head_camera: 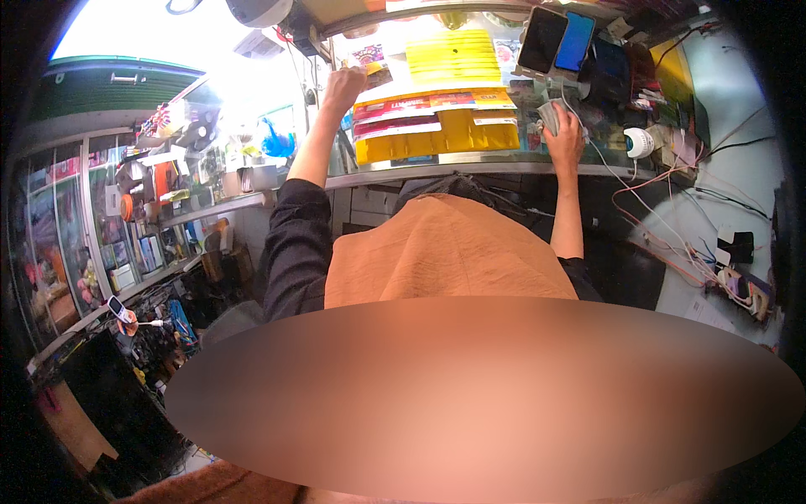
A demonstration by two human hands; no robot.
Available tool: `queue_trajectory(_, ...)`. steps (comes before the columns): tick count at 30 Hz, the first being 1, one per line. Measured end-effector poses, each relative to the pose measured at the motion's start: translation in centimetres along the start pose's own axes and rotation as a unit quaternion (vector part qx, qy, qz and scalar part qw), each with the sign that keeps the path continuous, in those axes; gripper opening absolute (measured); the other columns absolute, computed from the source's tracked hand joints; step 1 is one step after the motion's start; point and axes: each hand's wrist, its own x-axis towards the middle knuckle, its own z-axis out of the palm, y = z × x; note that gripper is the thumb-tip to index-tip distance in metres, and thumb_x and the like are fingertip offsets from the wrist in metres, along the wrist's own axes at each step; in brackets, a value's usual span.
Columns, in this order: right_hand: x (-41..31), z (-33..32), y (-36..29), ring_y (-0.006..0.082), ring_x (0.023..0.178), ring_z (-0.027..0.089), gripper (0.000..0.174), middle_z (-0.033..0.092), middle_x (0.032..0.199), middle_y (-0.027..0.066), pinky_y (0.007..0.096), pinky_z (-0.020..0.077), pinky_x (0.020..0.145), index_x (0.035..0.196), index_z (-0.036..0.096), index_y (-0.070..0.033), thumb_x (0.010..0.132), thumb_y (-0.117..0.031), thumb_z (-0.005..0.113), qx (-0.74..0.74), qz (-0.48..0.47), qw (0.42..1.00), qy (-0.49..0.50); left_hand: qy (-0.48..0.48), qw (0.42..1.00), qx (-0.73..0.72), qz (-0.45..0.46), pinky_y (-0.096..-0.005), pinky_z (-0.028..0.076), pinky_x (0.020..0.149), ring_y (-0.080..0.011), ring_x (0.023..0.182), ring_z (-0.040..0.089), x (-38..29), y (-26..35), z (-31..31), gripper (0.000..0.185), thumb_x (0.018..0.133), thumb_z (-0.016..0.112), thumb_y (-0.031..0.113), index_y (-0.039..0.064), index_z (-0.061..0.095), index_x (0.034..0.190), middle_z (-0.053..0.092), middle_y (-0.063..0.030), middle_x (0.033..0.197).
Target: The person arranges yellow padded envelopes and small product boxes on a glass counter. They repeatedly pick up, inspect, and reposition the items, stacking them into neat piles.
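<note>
My right hand [567, 140] holds a crumpled grey cloth [550, 118] against the glass counter [535, 94], to the right of a yellow tiered holder. The lower part of this yellow holder [453, 133] carries flat red and orange printed packets [397, 108] in its slots. Behind it rises a ribbed yellow section [450, 57]. On the left, my left hand [345, 87] is raised with curled fingers beside a printed card [378, 74] at the holder's far left corner. Glare and the hand itself hide whether anything is in its grasp.
Two phones, one dark [543, 41] and one with a blue screen [574, 41], stand at the back right. A white rounded device [638, 143] and tangled cables [670, 170] lie to the right. Glass display cases [113, 214] line the left, with a blue plastic bag [277, 138] atop.
</note>
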Motion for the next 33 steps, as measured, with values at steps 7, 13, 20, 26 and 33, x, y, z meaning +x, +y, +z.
queue_trajectory(7, 0.2, 0.6, 1.6, 0.0302, 0.115, 0.063, 0.047, 0.064, 0.127, 0.0119, 0.0435, 0.0513, 0.096, 0.133, 0.063, -0.012, 0.087, -0.011, 0.070, 0.259, -0.007, 0.953, 0.157, 0.171, 0.976, -0.109, -0.077, -0.0427, 0.058, 0.071, -0.0326, 0.087, 0.071, -4.3, 1.3, -3.8, 0.011, 0.091, 0.065, 0.010, 0.007, 0.062, 0.101, 0.069, -0.0127, 0.097)
queue_trajectory(13, 1.0, -5.1, -2.9, 0.0202, 0.111, 0.064, 0.051, 0.065, 0.126, 0.0104, 0.0356, 0.0519, 0.094, 0.137, 0.059, -0.004, 0.091, -0.021, 0.070, 0.539, 0.119, 0.832, 0.056, 0.293, 0.935, -0.197, -0.030, -0.0398, 0.059, 0.075, -0.0312, 0.090, 0.071, -8.4, 3.8, -7.6, 0.012, 0.086, 0.072, 0.000, 0.003, 0.066, 0.096, 0.070, -0.0115, 0.108)
queue_trajectory(20, 0.0, -11.3, -17.6, 0.0235, 0.120, 0.060, 0.057, 0.062, 0.133, 0.0110, 0.0366, 0.0493, 0.102, 0.142, 0.056, -0.012, 0.087, -0.008, 0.072, 0.512, -0.274, 0.813, -0.049, 0.388, 0.871, -0.295, 0.058, -0.0351, 0.060, 0.068, -0.0246, 0.084, 0.073, -7.1, 12.0, -11.1, 0.014, 0.085, 0.074, 0.001, 0.006, 0.069, 0.098, 0.068, -0.0118, 0.119)
queue_trajectory(26, -2.2, -11.1, -24.2, 0.0377, 0.117, 0.055, 0.070, 0.052, 0.132, 0.0150, 0.0462, 0.0459, 0.101, 0.138, 0.061, -0.027, 0.073, -0.015, 0.082, 0.428, -0.375, 0.821, 0.049, 0.361, 0.472, -0.795, -0.124, -0.0264, 0.055, 0.082, -0.0168, 0.098, 0.068, -7.1, 18.7, -13.4, 0.026, 0.108, 0.048, 0.011, 0.003, 0.052, 0.131, 0.068, -0.0131, 0.120)
queue_trajectory(33, -2.3, -8.6, -23.8, 0.0316, 0.114, 0.052, 0.065, 0.052, 0.130, 0.0117, 0.0461, 0.0457, 0.094, 0.136, 0.064, -0.034, 0.074, -0.020, 0.079, 0.256, -0.440, 0.855, 0.102, 0.271, 0.498, -0.800, -0.197, -0.0296, 0.055, 0.084, -0.0157, 0.102, 0.065, -8.8, 18.8, -11.1, 0.030, 0.108, 0.045, 0.019, 0.001, 0.058, 0.128, 0.065, -0.0098, 0.115)
